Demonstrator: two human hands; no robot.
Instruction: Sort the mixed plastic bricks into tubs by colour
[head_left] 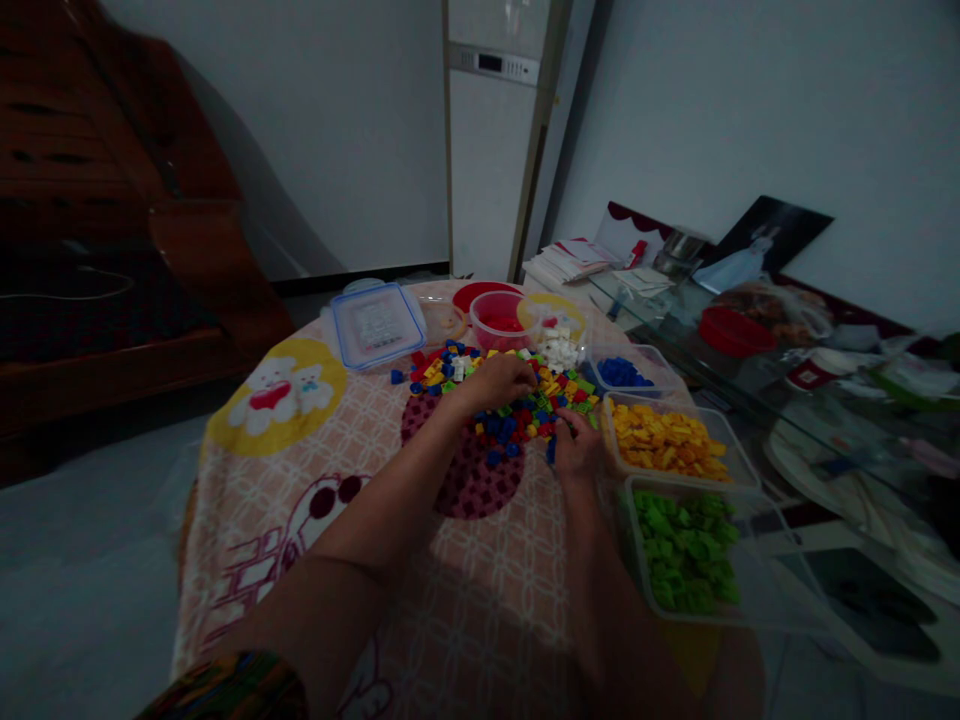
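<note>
A loose pile of small toy building bricks (517,425) in blue, red, yellow, green and white lies on the tablecloth. Over its middle my left hand (499,383) reaches in, fingers bent down and closed among the bricks; what they grip is hidden. At the pile's near right edge is my right hand (579,447), thumb and fingers apart. A blue brick (551,450) lies right beside its thumb. White bricks (559,350) form a heap behind the pile.
Along the right stand clear tubs of blue bricks (624,373), yellow bricks (667,440) and green bricks (684,550). Behind the pile are a round pink-tinted tub (501,312) and a blue-rimmed lid (377,325). A cluttered glass table (675,320) adjoins on the right.
</note>
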